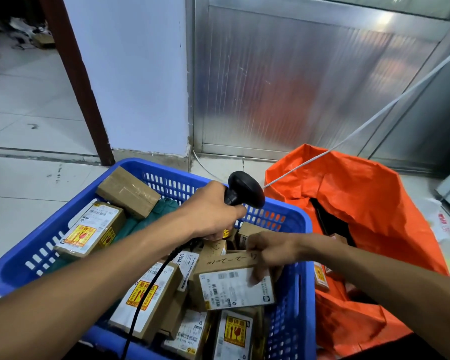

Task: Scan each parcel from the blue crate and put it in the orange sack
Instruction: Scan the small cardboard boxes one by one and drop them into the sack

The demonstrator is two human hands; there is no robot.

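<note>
A blue crate (18,268) full of several cardboard parcels stands on the floor in front of me. My left hand (211,211) grips a black barcode scanner (244,189) above the crate, its black cable hanging down over the parcels. My right hand (268,253) grips a brown parcel with a white label (231,287) at the crate's right side; its top bears handwriting. The orange sack (369,203) stands open just right of the crate, with a few parcels visible inside.
A white wall pillar (130,74) and a metal panel (309,74) rise behind the crate and sack. A white cord (374,118) runs from the upper right down over the sack. Tiled floor (24,105) spreads to the left.
</note>
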